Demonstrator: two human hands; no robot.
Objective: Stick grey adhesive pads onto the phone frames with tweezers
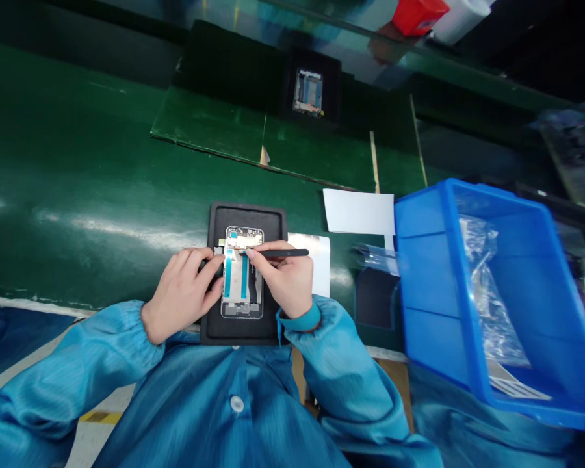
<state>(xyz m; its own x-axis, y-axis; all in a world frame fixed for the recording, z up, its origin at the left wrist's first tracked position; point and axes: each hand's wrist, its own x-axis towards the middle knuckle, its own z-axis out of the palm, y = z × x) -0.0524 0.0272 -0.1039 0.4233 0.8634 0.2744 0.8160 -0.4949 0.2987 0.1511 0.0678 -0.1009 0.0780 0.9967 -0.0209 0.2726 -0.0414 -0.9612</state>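
Observation:
An opened smartphone [236,276] with blue strips and bare inner parts lies on a black tray [248,333]. My left hand [182,289] is at its left side, with curled fingertips and thumb against the edge, steadying it. A small light tab [218,250] shows by those fingertips. My right hand [290,279] grips black tweezers [292,253] between thumb and fingers. The tweezers lie nearly level across the upper part of the phone. Their tips are by the board, too small to tell whether they pinch anything.
A blue bin [429,279] with clear plastic bags [497,299] stands on the right. White paper [358,211] and a dark flat sheet [375,299] lie left of it. Farther back, another opened phone [308,92] rests in a black tray on the green bench [102,175].

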